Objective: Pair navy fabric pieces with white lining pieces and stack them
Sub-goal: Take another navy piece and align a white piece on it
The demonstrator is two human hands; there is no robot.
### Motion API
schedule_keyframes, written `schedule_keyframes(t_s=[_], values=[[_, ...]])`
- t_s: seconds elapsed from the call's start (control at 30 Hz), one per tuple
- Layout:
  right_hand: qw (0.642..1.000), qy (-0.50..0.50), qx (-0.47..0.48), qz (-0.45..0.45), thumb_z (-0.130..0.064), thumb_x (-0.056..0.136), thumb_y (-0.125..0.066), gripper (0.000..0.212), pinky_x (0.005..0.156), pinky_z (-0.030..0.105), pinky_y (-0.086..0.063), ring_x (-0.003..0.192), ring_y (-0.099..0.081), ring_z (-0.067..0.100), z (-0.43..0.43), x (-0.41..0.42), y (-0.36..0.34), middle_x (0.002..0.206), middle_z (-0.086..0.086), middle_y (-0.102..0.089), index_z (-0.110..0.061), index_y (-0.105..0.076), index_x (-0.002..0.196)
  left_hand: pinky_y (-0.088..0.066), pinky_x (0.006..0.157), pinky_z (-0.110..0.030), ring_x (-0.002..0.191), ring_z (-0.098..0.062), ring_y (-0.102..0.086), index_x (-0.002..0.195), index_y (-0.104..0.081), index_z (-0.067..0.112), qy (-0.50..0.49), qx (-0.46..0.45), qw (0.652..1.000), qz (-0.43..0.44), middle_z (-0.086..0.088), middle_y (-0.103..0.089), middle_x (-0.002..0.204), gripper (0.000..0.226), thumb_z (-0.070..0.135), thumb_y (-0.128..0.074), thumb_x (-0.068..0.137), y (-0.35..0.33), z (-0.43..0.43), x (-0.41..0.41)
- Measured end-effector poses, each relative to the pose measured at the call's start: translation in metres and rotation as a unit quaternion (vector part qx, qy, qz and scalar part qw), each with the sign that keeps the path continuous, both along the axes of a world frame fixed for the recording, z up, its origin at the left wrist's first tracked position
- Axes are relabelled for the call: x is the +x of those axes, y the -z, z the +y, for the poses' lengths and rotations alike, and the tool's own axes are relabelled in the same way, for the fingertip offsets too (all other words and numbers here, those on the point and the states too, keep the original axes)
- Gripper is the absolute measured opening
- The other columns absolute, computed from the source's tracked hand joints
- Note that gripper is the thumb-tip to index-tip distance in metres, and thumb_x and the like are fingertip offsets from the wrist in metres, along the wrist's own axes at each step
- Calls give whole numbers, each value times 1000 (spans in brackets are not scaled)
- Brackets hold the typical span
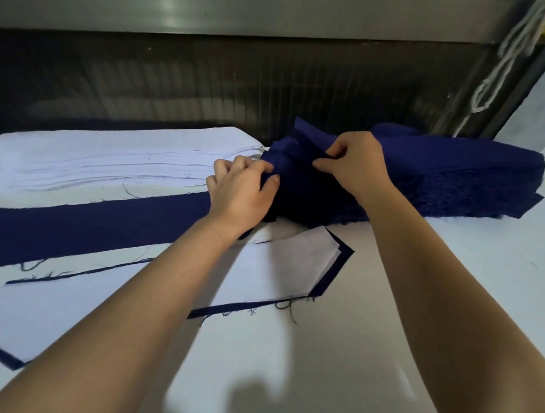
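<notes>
The navy stack (467, 178) lies at the far right of the desk (350, 347), frayed edges facing the person, its left end bunched up where both hands work. The left hand (243, 187) has its grip closed round that bunched end, thumb on the near side and fingers curled over the far side. The right hand (352, 160) pinches a raised fold of the top navy piece (304, 142) between thumb and fingertips, so its grip is closed on cloth too. Just beside the hands, to the left, sits the white lining stack (102, 160) (thin pen lines show on its top sheet). In front of it a single navy strip (89, 232) lies flat, running left from under the left wrist. Nearer the person lies a paired piece (274, 273): white lining on navy, the navy showing as a dark border. Behind the desk runs a metal ledge (217, 4), and white cords (513, 46) hang at the upper right.
</notes>
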State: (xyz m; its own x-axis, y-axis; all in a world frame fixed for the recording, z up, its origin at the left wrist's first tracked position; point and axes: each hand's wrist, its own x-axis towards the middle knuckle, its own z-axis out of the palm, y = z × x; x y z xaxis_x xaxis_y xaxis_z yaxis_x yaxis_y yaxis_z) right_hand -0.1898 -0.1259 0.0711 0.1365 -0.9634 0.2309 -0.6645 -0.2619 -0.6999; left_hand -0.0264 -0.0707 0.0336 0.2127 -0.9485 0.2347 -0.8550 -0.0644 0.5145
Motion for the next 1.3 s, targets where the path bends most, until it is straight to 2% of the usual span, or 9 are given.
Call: schedule_keyframes(t_s=[0.23,0.43,0.57,0.73,0.87,0.97,1.03,1.2,1.3], values=[[993,26,14,-111,-31,82,-69,24,60,20,-37,68,-51,6,0,-2,4,69,-6,-54,-22,-53,67,-17,86,-25,118,-24,-34,124,-58,23,-39,-131,989,52,3,-55,126,31,21,-51,94,-3,7,-10],[986,59,-16,-156,-23,91,-59,10,60,11,-34,72,-49,-3,1,1,9,77,-17,-53,-19,-64,98,-34,97,-37,111,-24,-44,135,-49,23,67,-193,973,111,3,-61,110,44,10,-50,92,-28,10,-27],[988,70,-80,-110,-24,91,-58,6,58,11,-32,68,-49,-4,10,11,7,78,-12,-57,-21,-64,90,-39,96,-49,108,-32,-51,144,-38,33,126,-122,981,88,2,-65,98,42,29,-37,102,-43,5,-42],[976,123,-111,-140,-13,91,-51,24,54,15,-31,66,-46,6,22,12,11,86,3,-56,-23,-51,70,-29,107,-45,127,-25,-33,145,-31,45,167,26,986,6,1,-55,133,47,52,-16,101,-54,-11,-62],[963,110,-149,-193,-14,91,-55,11,60,16,-35,70,-50,4,40,13,25,80,-7,-55,-17,-65,91,-32,107,-42,130,-24,-38,133,-54,24,143,24,986,86,-3,-57,131,46,46,-28,102,-53,-18,-66],[928,60,-162,-329,-14,95,-49,22,61,17,-45,64,-55,-1,53,14,35,75,-16,-59,-20,-61,112,-41,99,-24,116,-15,-55,127,-61,11,127,-103,972,168,-4,-63,125,34,28,-48,100,-50,-13,-65],[903,32,-128,-409,-17,99,-42,31,52,23,-45,55,-54,8,59,16,40,66,-6,-58,-29,-50,126,-46,90,-17,103,-8,-60,121,-64,10,111,-172,954,221,-2,-67,116,29,23,-55,97,-49,-5,-65],[844,2,-44,-534,-29,103,-28,36,43,25,-46,46,-57,21,66,10,52,77,7,-66,-50,-26,132,-55,79,-44,71,-19,-58,95,-67,23,57,-223,906,356,-5,-65,83,22,4,-63,85,-54,4,-59],[822,34,-30,-568,-33,102,-28,33,44,24,-48,46,-60,21,66,0,57,89,8,-67,-50,-28,131,-57,71,-41,70,-17,-55,83,-66,24,24,-212,881,422,-6,-62,80,33,-8,-58,79,-54,15,-38]])
